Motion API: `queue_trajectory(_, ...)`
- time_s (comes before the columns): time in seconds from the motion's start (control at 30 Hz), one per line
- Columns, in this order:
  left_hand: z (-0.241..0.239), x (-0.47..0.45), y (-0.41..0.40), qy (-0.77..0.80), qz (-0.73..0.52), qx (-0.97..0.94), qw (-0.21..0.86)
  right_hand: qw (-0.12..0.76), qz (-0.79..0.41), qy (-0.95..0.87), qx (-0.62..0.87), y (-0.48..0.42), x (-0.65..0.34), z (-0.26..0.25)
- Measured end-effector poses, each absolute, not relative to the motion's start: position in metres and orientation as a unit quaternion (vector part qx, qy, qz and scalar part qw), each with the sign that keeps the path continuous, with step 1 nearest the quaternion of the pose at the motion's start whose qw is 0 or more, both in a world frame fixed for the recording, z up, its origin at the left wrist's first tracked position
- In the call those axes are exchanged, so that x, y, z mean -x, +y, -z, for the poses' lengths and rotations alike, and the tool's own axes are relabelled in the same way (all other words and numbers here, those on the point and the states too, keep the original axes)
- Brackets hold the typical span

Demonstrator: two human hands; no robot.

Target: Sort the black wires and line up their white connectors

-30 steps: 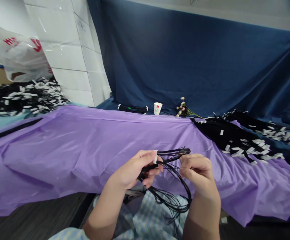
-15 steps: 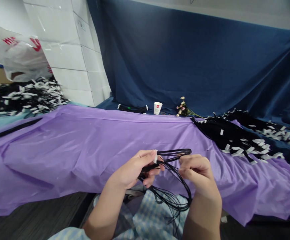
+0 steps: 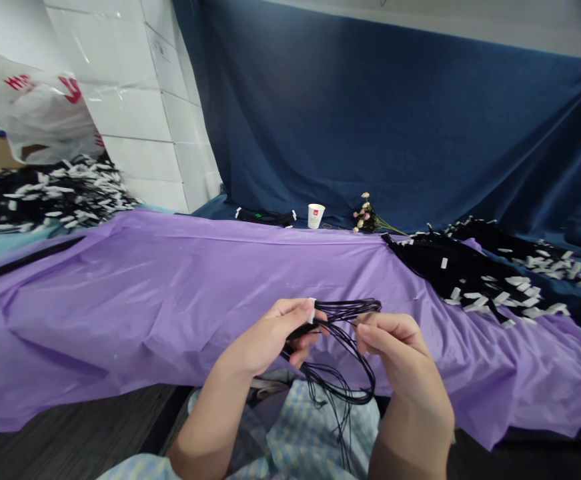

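A looped bundle of thin black cords (image 3: 353,363) hangs above the near edge of the purple cloth, its loose ends dangling over my lap. My left hand (image 3: 283,333) is closed around the bundle, the thumb pressing on a small white tag (image 3: 312,311) at the top. Just right of the loops, my right hand (image 3: 390,337) pinches with thumb and forefinger at what looks like a single thin cord from the bundle. The very tip of that pinch is partly hidden.
Purple cloth (image 3: 180,287) covers the table. At right lie black cords with white tags (image 3: 435,263); a bigger heap of them (image 3: 55,193) is at left. Along the back stand a paper cup (image 3: 315,216), small flowers (image 3: 365,219) and a short black bundle (image 3: 266,218).
My right hand has shifted slightly down and turned, still pinching. The cord loops have drawn in a little and their lower part hangs further left. My left hand stays in place.
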State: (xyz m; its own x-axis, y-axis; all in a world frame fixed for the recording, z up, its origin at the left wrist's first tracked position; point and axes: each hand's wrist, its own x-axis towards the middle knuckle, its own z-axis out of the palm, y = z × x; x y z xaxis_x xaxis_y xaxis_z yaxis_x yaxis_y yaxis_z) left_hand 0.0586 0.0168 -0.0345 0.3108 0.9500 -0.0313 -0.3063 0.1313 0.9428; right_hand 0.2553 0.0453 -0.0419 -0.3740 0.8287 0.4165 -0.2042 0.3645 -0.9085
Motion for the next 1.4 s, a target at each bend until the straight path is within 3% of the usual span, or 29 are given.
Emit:
queue_trajectory(0.1,0.035,-0.056,0.018,0.355,-0.465,-0.475,0.657,0.497,-0.47,-0.676,0.273,0.041,-0.254,0.041)
queue_trajectory(0.23,0.034,-0.053,0.018,0.357,-0.463,-0.495,0.643,0.512,-0.318,-0.718,0.348,0.036,-0.246,0.037)
queue_trajectory(0.43,0.033,-0.052,0.018,0.345,-0.463,-0.509,0.638,0.558,-0.175,-0.747,0.316,0.031,-0.237,0.033)
queue_trajectory(1.4,0.031,-0.051,0.017,0.344,-0.447,-0.529,0.633,0.559,-0.15,-0.754,0.312,0.025,-0.226,0.031)
